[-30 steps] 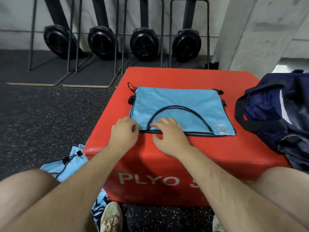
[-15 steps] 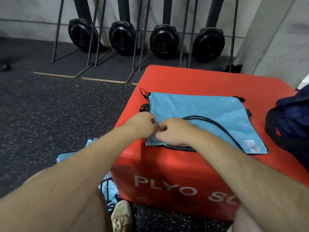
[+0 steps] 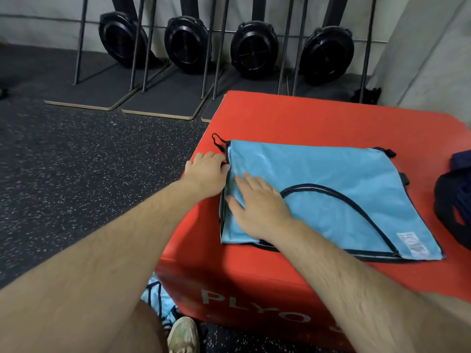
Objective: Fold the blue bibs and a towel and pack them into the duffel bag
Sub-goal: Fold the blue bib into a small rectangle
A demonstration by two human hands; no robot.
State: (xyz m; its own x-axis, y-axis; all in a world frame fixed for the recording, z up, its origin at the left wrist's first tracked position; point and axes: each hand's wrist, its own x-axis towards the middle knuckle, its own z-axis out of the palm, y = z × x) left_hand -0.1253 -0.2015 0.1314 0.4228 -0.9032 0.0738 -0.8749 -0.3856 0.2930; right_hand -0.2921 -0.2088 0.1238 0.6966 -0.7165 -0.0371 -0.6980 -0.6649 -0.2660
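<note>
My right hand (image 3: 257, 203) lies flat on the blue bib (image 3: 331, 189), fingers straight and spread, pressing down its left part so the fabric stays put on the slick red box (image 3: 293, 115). My left hand (image 3: 207, 174) sits just beside it at the bib's left edge, fingers curled in against the dark trim; I think it pinches that edge, ready to lift it for the next fold (the fingertips are hidden, so I cannot say for sure). The bib lies folded flat near the front left corner of the box, with the dark curved trim running out to the right of my right hand. The duffel bag (image 3: 456, 200) waits at the right end of the box, well apart from both hands. More blue cloth (image 3: 159, 300) lies on the floor by my shoe (image 3: 183, 336), below my left arm.
</note>
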